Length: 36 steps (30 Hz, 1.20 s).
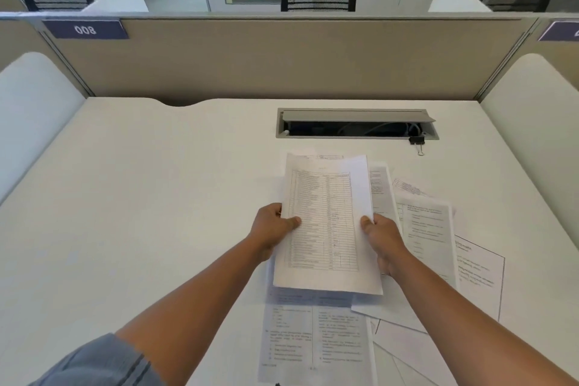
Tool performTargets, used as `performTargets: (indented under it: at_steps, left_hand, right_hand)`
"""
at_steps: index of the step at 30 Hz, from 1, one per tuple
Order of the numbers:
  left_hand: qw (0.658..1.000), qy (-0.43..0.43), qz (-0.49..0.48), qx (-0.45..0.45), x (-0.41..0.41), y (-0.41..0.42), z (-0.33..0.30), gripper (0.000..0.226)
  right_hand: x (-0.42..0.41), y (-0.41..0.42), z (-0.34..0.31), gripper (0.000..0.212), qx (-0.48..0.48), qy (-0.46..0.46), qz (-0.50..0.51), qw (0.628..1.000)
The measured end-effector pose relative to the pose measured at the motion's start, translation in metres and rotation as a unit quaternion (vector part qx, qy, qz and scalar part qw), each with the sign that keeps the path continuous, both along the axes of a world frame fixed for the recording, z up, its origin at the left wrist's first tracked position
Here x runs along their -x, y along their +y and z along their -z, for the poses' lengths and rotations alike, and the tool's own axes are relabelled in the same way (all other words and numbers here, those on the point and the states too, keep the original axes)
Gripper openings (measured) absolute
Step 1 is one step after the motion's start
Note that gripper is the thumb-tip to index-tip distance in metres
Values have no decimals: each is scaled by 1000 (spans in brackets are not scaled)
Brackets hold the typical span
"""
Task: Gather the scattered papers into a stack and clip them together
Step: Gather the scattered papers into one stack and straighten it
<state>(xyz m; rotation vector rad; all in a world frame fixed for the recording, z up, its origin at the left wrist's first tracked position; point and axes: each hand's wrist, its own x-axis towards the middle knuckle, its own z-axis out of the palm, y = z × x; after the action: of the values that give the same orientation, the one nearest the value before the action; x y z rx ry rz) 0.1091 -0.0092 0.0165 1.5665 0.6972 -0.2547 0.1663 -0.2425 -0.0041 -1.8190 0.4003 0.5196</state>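
**deskcam:** So where's everything sitting right now?

**papertrail:** Both hands are on a small stack of papers (326, 222) lifted over the white desk (141, 197). The left hand (272, 229) grips its left edge, thumb curled over the printed table on the top sheet. The right hand (383, 241) pinches the right edge the same way — thumb on top, fingers hidden underneath.

**deskcam:** And the rest of the sheets?

**papertrail:** Still loose. One printed page (313, 338) lies flat just below the held stack, and a few more scattered sheets (435, 229) fan out to the right, overlapping each other.

**deskcam:** Clip?

**papertrail:** A black binder clip (417, 142) sits by itself at the right end of the cable tray (357, 123) — well apart from both hands, nothing touching it.
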Motion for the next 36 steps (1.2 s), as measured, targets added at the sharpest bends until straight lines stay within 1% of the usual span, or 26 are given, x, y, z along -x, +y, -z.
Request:
performTargets:
  at_steps: [2,4,7,8,9,10,12,15,17,19,22,24,26,31,34,36]
  left_hand:
    - [1000,7,-21,-22,-9,1,4,16]
    - [997,13,-47,-55,-16,1,7,20]
    - [994,31,-86,-61,-32,7,12,36]
    - [994,35,-90,-54,-37,8,10,35]
    - [994,37,-88,-45,-42,10,8,25]
    - [994,52,-92,-34,-46,12,5,9]
    - [989,81,-121,-5,-56,16,7,22]
    - [986,97,-136,11,-63,19,5,15]
    - [987,97,-127,7,-67,19,6,11]
    - [989,97,-108,3,-70,17,9,15]
    - [992,90,-80,-44,-72,15,13,19]
    - [991,57,-90,-79,-71,15,11,22]
    - [986,16,-95,-135,-69,18,0,22]
    - [950,-62,-63,-299,-60,29,-58,19]
    - [932,-94,-18,-349,-51,38,-85,15]
    - [929,-104,5,-356,-43,42,-96,14]
  right_hand:
    - [-7,-5,2,22,13,-4,7,1000]
    - [-13,-9,4,24,31,-3,13,999]
    - [-18,-16,11,27,56,7,9,998]
    - [-17,-16,12,28,58,9,6,998]
    - [-17,-16,13,27,60,9,4,998]
    - [-18,-16,12,27,63,9,4,998]
    - [-20,-15,12,26,63,12,6,998]
    - [-22,-16,13,27,56,25,3,998]
    - [-23,-17,14,29,54,28,0,998]
    - [-24,-19,14,28,48,30,-1,998]
    - [-24,-20,15,25,42,32,-1,999]
    - [-25,-20,14,24,42,27,-2,999]
    - [-25,-21,17,25,46,21,3,999]
    - [-22,-18,19,30,58,10,7,998]
    - [-19,-16,16,27,59,-5,11,998]
    - [-15,-14,14,26,57,-16,14,998]
